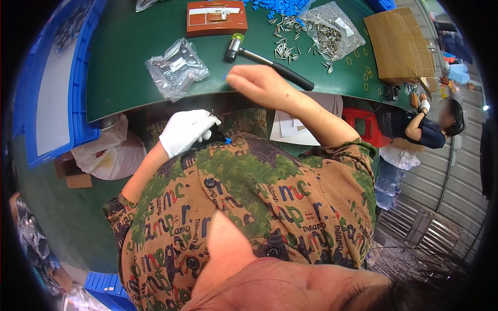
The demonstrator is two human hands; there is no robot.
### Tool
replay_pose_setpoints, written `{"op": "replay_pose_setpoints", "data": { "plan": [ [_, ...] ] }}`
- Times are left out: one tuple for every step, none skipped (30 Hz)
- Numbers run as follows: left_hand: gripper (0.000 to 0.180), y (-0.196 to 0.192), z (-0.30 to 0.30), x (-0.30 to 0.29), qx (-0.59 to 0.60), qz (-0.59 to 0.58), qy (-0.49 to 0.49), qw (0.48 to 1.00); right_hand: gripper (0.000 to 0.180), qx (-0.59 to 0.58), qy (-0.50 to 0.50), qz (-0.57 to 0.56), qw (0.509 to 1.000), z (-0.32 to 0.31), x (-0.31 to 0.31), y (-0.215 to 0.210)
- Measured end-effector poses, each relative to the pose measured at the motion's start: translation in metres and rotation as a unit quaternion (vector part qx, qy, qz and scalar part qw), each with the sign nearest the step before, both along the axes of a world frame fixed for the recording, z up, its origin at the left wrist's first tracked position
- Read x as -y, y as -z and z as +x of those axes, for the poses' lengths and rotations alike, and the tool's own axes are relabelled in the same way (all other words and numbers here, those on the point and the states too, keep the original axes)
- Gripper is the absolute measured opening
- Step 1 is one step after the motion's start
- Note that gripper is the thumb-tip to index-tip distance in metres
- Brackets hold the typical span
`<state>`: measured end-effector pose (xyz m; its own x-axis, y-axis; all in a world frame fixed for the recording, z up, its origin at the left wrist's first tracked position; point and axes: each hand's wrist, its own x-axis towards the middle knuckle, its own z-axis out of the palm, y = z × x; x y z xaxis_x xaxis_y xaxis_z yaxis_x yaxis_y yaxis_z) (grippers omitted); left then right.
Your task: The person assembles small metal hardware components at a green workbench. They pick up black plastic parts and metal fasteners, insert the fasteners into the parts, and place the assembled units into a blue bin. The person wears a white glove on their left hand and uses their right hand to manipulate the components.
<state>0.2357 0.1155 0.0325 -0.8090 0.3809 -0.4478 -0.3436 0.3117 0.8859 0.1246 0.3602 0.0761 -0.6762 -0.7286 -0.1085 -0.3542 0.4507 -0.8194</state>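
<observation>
My left hand, in a white glove, is closed close to my body below the table's near edge. It holds a small dark part, mostly hidden by the fingers and shirt, with a bit of blue at its end. A thin metal tip pokes up by the gloved fingertips. Bare, my right hand hovers over the table's edge, thumb and fingers pinching a small blue piece. Just beyond it lies a mallet with a black handle. A clear plastic bag with dark parts inside rests left of the mallet.
Behind the mallet sits a reddish-brown box. Blue pieces and loose metal pins spread beside a pin bag. A cardboard box stands right, a blue crate left. Another person works far right.
</observation>
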Motion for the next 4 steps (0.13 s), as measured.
{"op": "replay_pose_setpoints", "data": {
  "plan": [
    [0.03, 0.0, -0.001, 0.0, -0.004, -0.005, 0.001, 1.0, 0.032, -0.012, -0.022, 0.009, 1.0, 0.004, 0.0, 0.011],
    [0.03, 0.0, -0.002, 0.0, -0.009, -0.009, 0.003, 1.0, 0.032, -0.02, -0.042, 0.023, 0.999, 0.01, 0.002, 0.02],
    [0.03, 0.001, -0.002, 0.0, -0.008, -0.004, 0.001, 1.0, 0.033, -0.028, -0.063, 0.037, 0.997, 0.016, 0.005, 0.026],
    [0.03, 0.002, -0.001, 0.0, -0.007, 0.002, 0.0, 1.0, 0.037, -0.036, -0.066, 0.017, 0.997, 0.022, 0.007, 0.032]
  ]
}}
